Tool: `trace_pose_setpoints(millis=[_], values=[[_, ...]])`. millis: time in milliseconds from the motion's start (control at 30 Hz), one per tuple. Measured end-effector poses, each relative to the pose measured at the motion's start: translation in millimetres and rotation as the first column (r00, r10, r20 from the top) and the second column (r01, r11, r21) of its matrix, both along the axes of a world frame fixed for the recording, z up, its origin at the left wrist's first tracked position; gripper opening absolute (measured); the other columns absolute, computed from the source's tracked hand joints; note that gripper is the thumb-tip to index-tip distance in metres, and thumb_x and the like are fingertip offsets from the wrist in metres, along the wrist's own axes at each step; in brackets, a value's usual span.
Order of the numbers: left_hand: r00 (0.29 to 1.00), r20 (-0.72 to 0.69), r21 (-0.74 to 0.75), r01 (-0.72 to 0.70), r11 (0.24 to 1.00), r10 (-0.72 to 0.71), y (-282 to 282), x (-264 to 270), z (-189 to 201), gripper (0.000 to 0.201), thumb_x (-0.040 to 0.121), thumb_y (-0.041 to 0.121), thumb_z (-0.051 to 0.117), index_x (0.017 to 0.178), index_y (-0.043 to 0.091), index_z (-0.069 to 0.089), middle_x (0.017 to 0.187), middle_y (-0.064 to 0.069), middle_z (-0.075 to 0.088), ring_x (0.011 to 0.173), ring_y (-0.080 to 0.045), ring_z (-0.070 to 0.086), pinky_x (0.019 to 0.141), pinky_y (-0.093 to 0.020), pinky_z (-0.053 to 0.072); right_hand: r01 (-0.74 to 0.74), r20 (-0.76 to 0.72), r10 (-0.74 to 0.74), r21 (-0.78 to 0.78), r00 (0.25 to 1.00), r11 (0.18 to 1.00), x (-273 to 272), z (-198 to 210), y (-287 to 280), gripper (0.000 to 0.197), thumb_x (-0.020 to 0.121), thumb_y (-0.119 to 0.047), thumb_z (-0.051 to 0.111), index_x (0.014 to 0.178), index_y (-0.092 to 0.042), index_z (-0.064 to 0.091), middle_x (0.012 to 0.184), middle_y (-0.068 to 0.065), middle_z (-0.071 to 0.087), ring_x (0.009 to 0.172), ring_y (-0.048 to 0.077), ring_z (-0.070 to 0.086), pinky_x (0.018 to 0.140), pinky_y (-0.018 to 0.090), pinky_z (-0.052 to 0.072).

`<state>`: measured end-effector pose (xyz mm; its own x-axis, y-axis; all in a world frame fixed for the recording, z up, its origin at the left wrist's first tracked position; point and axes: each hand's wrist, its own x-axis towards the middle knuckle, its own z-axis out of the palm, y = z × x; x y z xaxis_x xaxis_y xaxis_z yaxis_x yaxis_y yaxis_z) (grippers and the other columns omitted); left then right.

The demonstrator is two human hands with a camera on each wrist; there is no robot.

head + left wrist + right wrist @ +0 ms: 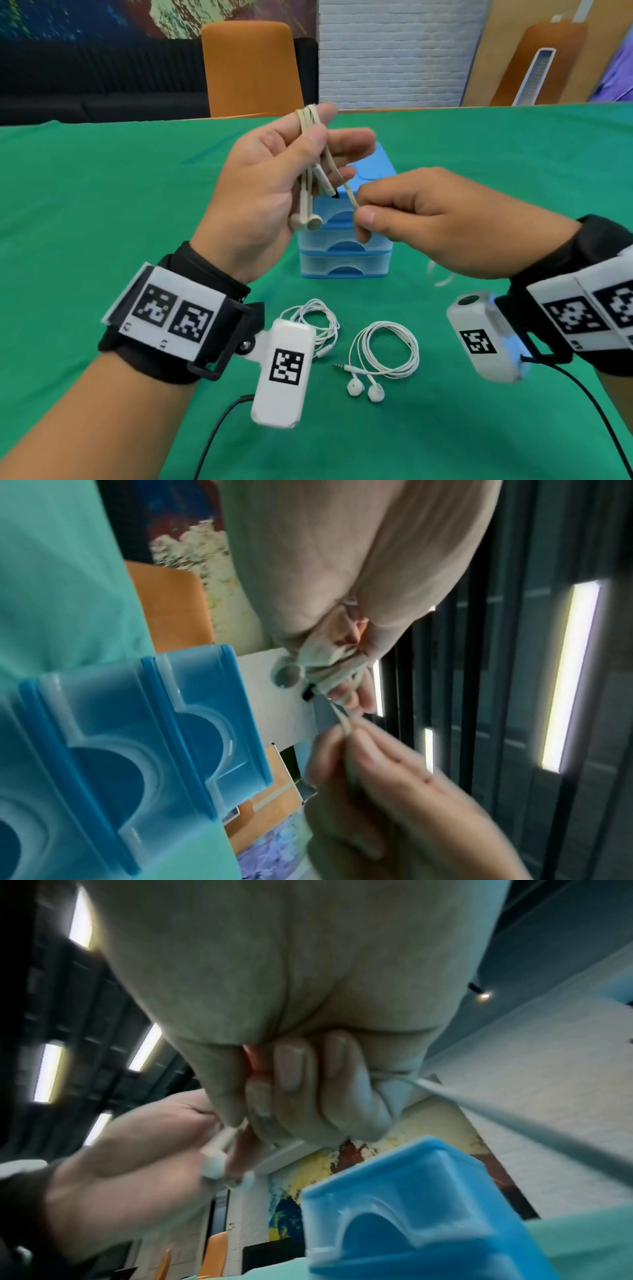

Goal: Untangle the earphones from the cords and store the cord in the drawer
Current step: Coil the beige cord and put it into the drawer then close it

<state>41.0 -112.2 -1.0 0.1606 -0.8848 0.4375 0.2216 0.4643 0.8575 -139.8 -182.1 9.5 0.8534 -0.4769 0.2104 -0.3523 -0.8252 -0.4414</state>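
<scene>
From the head view, the left hand [270, 178] is raised above the green worktop [102, 192], thumb and fingers clamped on a bundle of beige earphones [313, 164] whose two buds hang below the palm. The right hand [442, 219] pinches one beige strand running down from that bundle, between thumb and forefinger, with the other fingers curled. Behind both hands stands a small blue drawer unit [346, 253] with its drawers closed. Nearer the person, two sets of white earphones lie on the worktop: a loose tangle [317, 320] partly hidden by the left wrist camera, and a coiled set [383, 353] just beside it. From the left wrist view, the beige bundle [329, 669] sits in the left fingers, its strand leading to the blurred right hand [394, 791]. From the right wrist view, the right fingers [291, 1069] are curled tight; the strand itself is too blurred to follow.
</scene>
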Motion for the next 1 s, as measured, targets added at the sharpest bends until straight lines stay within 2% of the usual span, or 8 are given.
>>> trace_pose_setpoints(millis=[100, 167, 300, 433, 533, 700, 800, 1000], values=[[0.985, 0.162, -0.006, -0.062, 0.998, 0.063, -3, -3, -5, 0.037, 0.106, 0.004, 0.040, 0.143, -0.001, 0.042, 0.117, -0.015, 0.072, 0.097, -0.024, 0.072, 0.083, -0.030, 0.056, -0.062, -0.070, 0.059, -0.028, 0.996, 0.998, 0, 14, 13, 0.028, 0.102, -0.033, 0.053, 0.079, -0.024, 0.067, 0.054, -0.006, 0.044, 0.054, 0.011, 0.043, 0.056, 0.027, 0.040], [0.957, 0.286, 0.013, -0.050, 0.999, 0.044, -3, -3, -8, 0.032, 0.106, 0.002, 0.039, 0.137, 0.000, 0.048, 0.103, -0.011, 0.074, 0.082, -0.026, 0.066, 0.078, -0.028, 0.055, -0.083, -0.016, 0.082, -0.090, 0.997, 0.993, -2, 25, 16, 0.027, 0.098, -0.033, 0.055, 0.077, -0.021, 0.067, 0.055, -0.002, 0.045, 0.057, 0.014, 0.050, 0.059, 0.030, 0.043], [0.900, 0.434, 0.066, 0.027, 0.997, -0.053, 3, -8, -6, 0.034, 0.108, 0.015, 0.037, 0.081, 0.008, 0.056, 0.062, -0.005, 0.057, 0.050, -0.016, 0.040, 0.050, -0.018, 0.035, 0.015, 0.190, 0.029, -0.225, 0.981, 0.974, -7, 37, 3, 0.027, 0.095, -0.033, 0.068, 0.075, -0.016, 0.067, 0.053, -0.003, 0.041, 0.051, 0.012, 0.036, 0.049, 0.021, 0.027], [0.914, 0.384, 0.082, 0.106, 0.991, -0.129, 4, -6, -4, 0.037, 0.103, 0.020, 0.037, 0.079, 0.002, 0.059, 0.053, -0.002, 0.029, 0.053, -0.020, 0.018, 0.051, -0.036, 0.014, -0.017, 0.377, 0.041, -0.067, 0.925, 0.998, -2, 25, -7, 0.024, 0.094, -0.030, 0.070, 0.090, -0.007, 0.065, 0.063, 0.011, 0.061, 0.056, 0.036, 0.049, 0.053, 0.046, 0.041], [0.943, 0.272, 0.109, 0.167, 0.980, -0.191, 4, -1, -3, 0.035, 0.101, 0.020, 0.038, 0.078, 0.003, 0.058, 0.053, 0.001, 0.016, 0.051, -0.018, 0.009, 0.051, -0.038, 0.006, -0.073, 0.407, 0.043, 0.058, 0.912, 0.996, 2, 15, -8, 0.020, 0.100, -0.024, 0.060, 0.105, -0.005, 0.063, 0.060, 0.005, 0.043, 0.050, 0.014, 0.033, 0.048, 0.024, 0.029], [0.973, -0.013, 0.012, 0.231, 0.973, -0.231, 6, 6, 3, 0.035, 0.106, 0.019, 0.031, 0.106, 0.003, 0.061, 0.054, 0.007, 0.032, 0.043, -0.007, 0.027, 0.051, -0.022, 0.029, -0.051, 0.457, -0.050, 0.207, 0.888, 0.977, 8, 0, -10, 0.028, 0.106, -0.021, 0.044, 0.092, -0.009, 0.064, 0.058, -0.007, 0.033, 0.048, 0.003, 0.026, 0.046, 0.016, 0.024], [0.980, -0.124, -0.075, 0.148, 0.986, -0.157, 3, 11, 8, 0.035, 0.107, 0.012, 0.034, 0.134, -0.005, 0.049, 0.078, 0.003, 0.066, 0.068, -0.006, 0.061, 0.071, -0.019, 0.049, 0.026, 0.321, -0.062, 0.113, 0.945, 0.993, 8, -6, -9, 0.027, 0.105, -0.024, 0.045, 0.092, -0.015, 0.067, 0.057, -0.007, 0.034, 0.049, 0.006, 0.029, 0.048, 0.019, 0.026], [0.991, 0.086, -0.052, -0.095, 0.994, 0.099, -4, 4, -2, 0.032, 0.106, 0.004, 0.040, 0.137, -0.004, 0.045, 0.107, -0.016, 0.074, 0.100, -0.019, 0.072, 0.087, -0.027, 0.055, -0.037, 0.019, 0.039, -0.087, 0.999, 0.996, 15, 12, 15, 0.023, 0.101, -0.024, 0.057, 0.083, -0.020, 0.071, 0.054, -0.012, 0.046, 0.054, 0.008, 0.043, 0.056, 0.017, 0.033]])
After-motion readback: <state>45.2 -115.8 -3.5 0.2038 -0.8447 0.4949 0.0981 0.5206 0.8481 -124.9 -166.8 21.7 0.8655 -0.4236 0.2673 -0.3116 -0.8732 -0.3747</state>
